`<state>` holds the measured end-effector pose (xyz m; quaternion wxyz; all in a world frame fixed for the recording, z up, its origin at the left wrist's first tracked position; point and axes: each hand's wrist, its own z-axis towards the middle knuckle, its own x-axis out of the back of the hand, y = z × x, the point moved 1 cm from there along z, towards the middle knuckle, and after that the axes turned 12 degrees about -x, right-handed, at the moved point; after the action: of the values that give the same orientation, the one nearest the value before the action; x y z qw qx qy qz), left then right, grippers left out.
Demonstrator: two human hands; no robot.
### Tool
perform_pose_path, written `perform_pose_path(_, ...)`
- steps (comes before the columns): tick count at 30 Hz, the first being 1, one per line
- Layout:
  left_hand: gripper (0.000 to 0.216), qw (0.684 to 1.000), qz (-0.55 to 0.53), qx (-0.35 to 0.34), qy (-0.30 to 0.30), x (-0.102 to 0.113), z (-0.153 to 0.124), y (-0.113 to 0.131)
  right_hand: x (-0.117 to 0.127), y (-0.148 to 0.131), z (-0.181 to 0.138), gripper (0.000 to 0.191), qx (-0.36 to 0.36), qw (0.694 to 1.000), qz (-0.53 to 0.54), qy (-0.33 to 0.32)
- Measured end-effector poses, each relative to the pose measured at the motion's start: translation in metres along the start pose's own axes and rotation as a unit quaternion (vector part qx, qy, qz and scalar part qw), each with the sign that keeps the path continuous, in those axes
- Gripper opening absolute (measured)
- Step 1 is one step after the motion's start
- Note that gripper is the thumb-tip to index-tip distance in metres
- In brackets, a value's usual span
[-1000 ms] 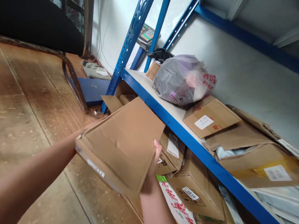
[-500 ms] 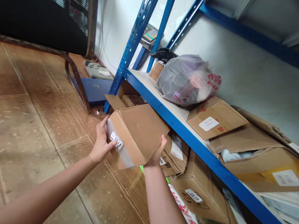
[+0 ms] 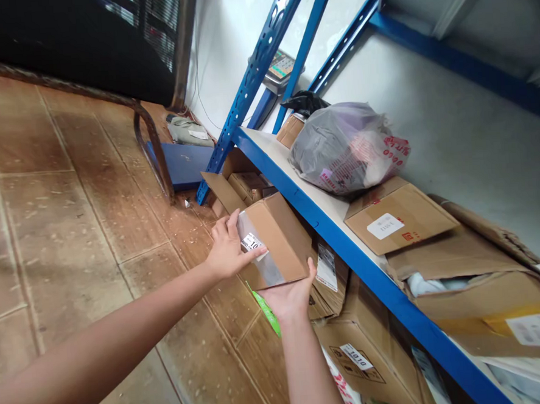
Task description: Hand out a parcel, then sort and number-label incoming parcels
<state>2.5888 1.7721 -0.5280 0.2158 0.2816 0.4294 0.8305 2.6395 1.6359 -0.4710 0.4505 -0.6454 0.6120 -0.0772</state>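
Between my two hands is a brown cardboard box (image 3: 282, 238) with clear tape and a white number label (image 3: 253, 244) on its near face. My left hand (image 3: 234, 247) grips its left side, the thumb lying across the label. From below and the right, my right hand (image 3: 291, 292) supports the lower corner, thumb up along the side. The box is tilted, its far part under the edge of the blue shelf (image 3: 300, 203). Just beyond it stands an open carton (image 3: 226, 192) with smaller boxes inside.
Under the shelf, to the right, sit a carton labelled 1010 (image 3: 352, 355) and another box (image 3: 332, 277). On the shelf lie a grey plastic bag (image 3: 344, 148), a labelled box (image 3: 399, 215) and a torn carton (image 3: 487, 310). A blue platform scale (image 3: 185, 164) stands on the tiled floor.
The held box has moved away from me, further under the shelf, and turned a little. My left hand has shifted right with it. The camera view has swung slightly.
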Motion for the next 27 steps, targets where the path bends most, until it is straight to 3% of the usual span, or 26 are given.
perform_pose_path(2, 0.121, 0.999, -0.025, -0.008, -0.041, 0.009, 0.005, -0.004, -0.003, 0.001, -0.003, 0.061, -0.018, 1.000, -0.001, 0.004)
perform_pose_path(6, 0.135, 0.992, -0.071, -0.032, -0.096, 0.022, 0.004, -0.029, -0.011, 0.016, 0.006, 0.057, 0.025, 0.998, -0.010, 0.049)
perform_pose_path(10, 0.145, 0.992, -0.063, -0.005, -0.109, 0.013, -0.002, -0.037, -0.005, 0.026, 0.017, 0.057, 0.118, 0.990, 0.028, 0.078)
perform_pose_path(16, 0.139, 0.990, -0.067, -0.032, -0.116, 0.001, 0.002, -0.042, -0.002, 0.026, 0.024, 0.052, 0.106, 0.984, 0.097, 0.103)
perform_pose_path(20, 0.142, 0.990, -0.024, 0.036, -0.131, -0.004, 0.007, -0.030, -0.002, 0.016, 0.027, 0.050, 0.175, 0.965, 0.137, 0.142)
perform_pose_path(24, 0.137, 0.982, 0.028, 0.088, -0.167, -0.008, 0.016, -0.013, 0.001, 0.009, 0.024, 0.062, 0.152, 0.977, 0.035, 0.147)
perform_pose_path(27, 0.131, 0.976, 0.082, 0.085, -0.181, -0.011, 0.027, -0.009, 0.002, 0.009, 0.031, 0.077, 0.174, 0.949, -0.037, 0.261)
